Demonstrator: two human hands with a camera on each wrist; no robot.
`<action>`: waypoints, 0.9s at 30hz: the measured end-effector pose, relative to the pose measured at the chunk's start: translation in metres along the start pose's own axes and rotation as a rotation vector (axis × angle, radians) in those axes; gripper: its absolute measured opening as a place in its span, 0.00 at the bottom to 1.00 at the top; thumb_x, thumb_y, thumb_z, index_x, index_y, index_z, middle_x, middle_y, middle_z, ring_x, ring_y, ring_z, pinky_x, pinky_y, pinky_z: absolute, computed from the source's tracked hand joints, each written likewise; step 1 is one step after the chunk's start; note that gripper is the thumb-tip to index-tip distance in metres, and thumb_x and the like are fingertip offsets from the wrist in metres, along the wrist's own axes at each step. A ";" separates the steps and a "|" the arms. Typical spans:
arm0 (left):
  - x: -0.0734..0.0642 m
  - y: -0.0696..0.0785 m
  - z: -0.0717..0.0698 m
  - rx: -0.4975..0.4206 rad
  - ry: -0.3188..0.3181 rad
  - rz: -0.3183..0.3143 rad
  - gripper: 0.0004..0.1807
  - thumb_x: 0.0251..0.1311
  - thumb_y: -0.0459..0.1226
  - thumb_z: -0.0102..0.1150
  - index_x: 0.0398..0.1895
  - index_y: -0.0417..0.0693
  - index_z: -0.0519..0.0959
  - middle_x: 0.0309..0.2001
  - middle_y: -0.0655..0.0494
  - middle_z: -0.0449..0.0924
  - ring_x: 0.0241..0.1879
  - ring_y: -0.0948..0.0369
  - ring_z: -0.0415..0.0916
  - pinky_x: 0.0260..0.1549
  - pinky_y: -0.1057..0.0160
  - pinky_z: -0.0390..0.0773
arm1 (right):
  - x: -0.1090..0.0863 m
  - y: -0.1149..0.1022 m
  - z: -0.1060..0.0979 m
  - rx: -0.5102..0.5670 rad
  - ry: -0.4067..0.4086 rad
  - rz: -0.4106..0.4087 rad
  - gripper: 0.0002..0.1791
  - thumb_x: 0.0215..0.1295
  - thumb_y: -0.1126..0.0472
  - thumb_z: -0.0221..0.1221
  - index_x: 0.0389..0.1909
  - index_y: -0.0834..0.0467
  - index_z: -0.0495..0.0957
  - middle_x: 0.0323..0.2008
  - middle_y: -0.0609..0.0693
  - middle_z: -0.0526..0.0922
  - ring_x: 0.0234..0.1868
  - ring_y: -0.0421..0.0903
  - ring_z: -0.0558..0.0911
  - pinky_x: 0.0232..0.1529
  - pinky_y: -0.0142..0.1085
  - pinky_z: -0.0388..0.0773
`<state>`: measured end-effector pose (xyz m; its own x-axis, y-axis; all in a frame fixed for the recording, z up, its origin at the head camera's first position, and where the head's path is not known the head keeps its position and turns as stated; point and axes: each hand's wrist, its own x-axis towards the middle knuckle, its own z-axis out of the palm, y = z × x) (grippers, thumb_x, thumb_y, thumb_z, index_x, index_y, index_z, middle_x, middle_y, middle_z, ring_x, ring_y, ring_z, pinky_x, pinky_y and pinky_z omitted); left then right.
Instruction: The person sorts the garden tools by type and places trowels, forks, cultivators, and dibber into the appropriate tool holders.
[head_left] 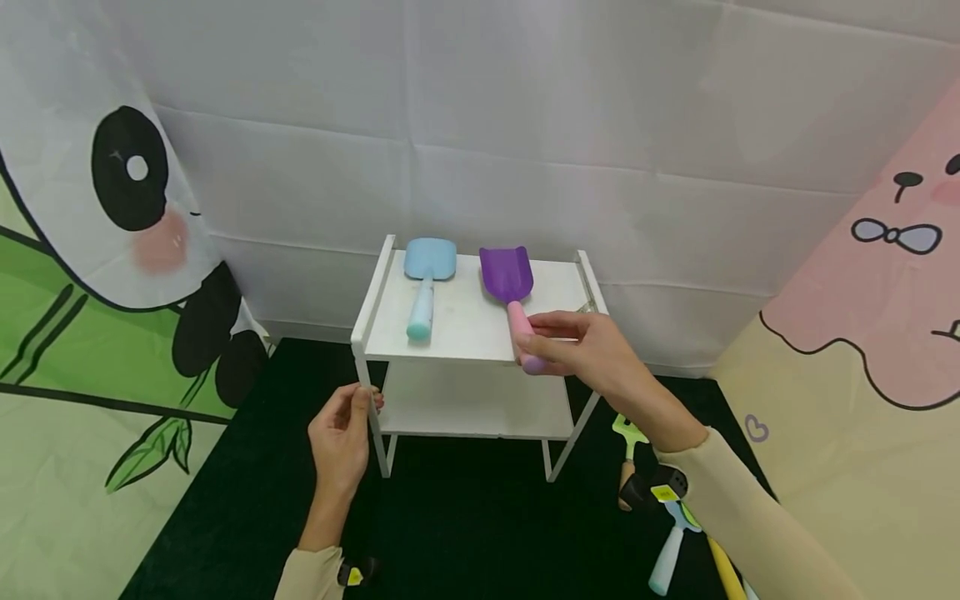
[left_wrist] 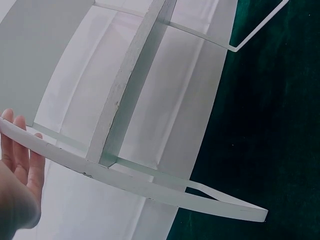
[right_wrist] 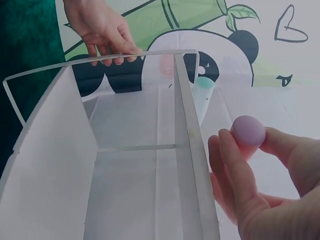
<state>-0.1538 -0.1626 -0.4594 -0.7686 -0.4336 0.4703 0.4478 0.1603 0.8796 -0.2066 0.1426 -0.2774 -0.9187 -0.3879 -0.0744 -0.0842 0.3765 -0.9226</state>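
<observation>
A small white two-tier shelf [head_left: 465,333] stands against the wall sheet. My right hand [head_left: 581,350] pinches the pink handle [head_left: 519,325] of a toy shovel, whose purple scoop [head_left: 507,273] lies over the top board. The handle's rounded lilac end [right_wrist: 248,130] shows between thumb and fingers in the right wrist view. Left of it, a light blue toy shovel [head_left: 430,260] rests on the same board, untouched. My left hand [head_left: 341,437] holds the shelf's left front leg [head_left: 372,417]; in the left wrist view its fingers [left_wrist: 36,167] wrap behind the white frame.
On the dark green carpet [head_left: 465,533] at the lower right lie a lime-green slotted turner [head_left: 628,432], a tool with a pale blue-white handle [head_left: 667,558] and a yellow piece [head_left: 722,567]. Printed cartoon sheets [head_left: 847,433] hang at both sides.
</observation>
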 end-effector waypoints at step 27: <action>-0.001 -0.001 0.000 -0.001 0.003 -0.015 0.10 0.77 0.30 0.52 0.43 0.29 0.81 0.36 0.57 0.85 0.38 0.64 0.84 0.46 0.73 0.81 | 0.030 -0.016 0.011 -0.030 0.018 -0.032 0.31 0.69 0.48 0.67 0.65 0.64 0.76 0.58 0.59 0.82 0.53 0.53 0.86 0.47 0.40 0.86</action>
<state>-0.1533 -0.1621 -0.4607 -0.7741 -0.4382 0.4568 0.4367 0.1527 0.8865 -0.2288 0.1158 -0.2689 -0.9222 -0.3849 -0.0375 -0.1255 0.3895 -0.9124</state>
